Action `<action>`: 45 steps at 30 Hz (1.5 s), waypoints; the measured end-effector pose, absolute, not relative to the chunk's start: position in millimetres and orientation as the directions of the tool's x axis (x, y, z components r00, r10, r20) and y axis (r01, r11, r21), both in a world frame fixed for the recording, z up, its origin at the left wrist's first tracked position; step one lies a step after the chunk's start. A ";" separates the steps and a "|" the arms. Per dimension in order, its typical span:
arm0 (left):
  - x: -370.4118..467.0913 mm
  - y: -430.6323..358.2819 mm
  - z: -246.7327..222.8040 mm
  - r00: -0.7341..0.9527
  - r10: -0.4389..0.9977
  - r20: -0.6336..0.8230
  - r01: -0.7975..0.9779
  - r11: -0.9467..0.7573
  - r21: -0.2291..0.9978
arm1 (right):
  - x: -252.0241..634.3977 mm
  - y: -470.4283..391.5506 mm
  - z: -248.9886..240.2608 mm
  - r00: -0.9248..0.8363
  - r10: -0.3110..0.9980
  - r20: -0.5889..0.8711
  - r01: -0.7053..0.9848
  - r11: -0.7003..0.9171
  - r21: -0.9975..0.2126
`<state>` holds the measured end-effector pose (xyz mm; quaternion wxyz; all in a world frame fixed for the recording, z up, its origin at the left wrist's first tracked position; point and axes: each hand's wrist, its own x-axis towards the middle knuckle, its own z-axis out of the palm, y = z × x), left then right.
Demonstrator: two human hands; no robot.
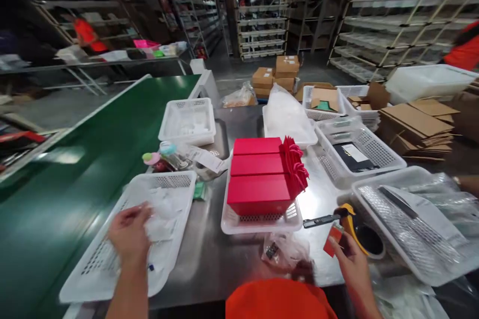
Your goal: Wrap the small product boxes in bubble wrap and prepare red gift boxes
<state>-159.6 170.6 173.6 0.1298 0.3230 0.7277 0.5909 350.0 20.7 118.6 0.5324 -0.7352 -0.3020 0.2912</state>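
My left hand [130, 234] is over the white basket [183, 219] on the left, its fingers curled together next to clear plastic bags [162, 209]. What the fingers hold, if anything, is hidden and blurred. A small dark blue item [151, 267] lies in the same basket by my wrist. On the right, my right hand [352, 256] grips a small red-orange box [333, 239] between thumb and fingers. Right beside it are a yellow-and-black tape dispenser [359, 229] and a black box cutter [321, 221] on the metal table.
Red gift bags [262, 174] fill a white basket [232, 224] in the middle. A crumpled plastic bag [286, 249] lies in front. Bubble-wrapped packs fill the right basket [392, 234]. A green conveyor [75, 159] runs along the left, and flat cardboard [419, 124] is stacked at right.
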 end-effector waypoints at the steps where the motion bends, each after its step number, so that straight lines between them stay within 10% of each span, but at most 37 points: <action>1: -137.4 162.9 178.7 -0.746 0.650 0.147 0.200 0.008 0.980 | 339.9 24.9 129.8 0.598 0.782 -0.177 0.033 -0.244 -0.969; 10: 73.2 59.5 171.7 -0.051 0.988 -0.147 0.054 0.150 0.987 | 225.3 20.4 204.3 -0.270 0.889 -0.370 -0.542 -0.458 -0.704; 24: 73.5 44.4 156.3 0.259 0.921 -0.291 0.041 0.290 0.956 | 226.0 -6.4 177.9 -0.051 0.984 -0.172 -0.192 -0.178 -0.965; 30: 67.5 51.2 161.7 0.381 0.869 -0.315 0.021 0.333 0.943 | 226.0 -3.5 181.9 -0.198 0.964 -0.178 -0.305 -0.234 -0.923; 35: 52.6 57.1 169.5 -0.003 0.992 -0.122 0.185 0.121 0.975 | 239.8 -2.0 179.5 -0.026 0.992 -0.126 0.080 -0.123 -0.989; 40: 69.6 44.9 180.5 0.055 0.989 0.139 0.313 -0.149 0.938 | 239.0 -1.0 179.2 0.043 0.987 0.156 0.579 0.103 -0.809; 45: 81.1 30.1 177.0 0.277 0.900 0.337 0.297 -0.414 0.861 | 236.8 3.8 170.5 -0.035 0.997 0.067 0.370 0.075 -0.926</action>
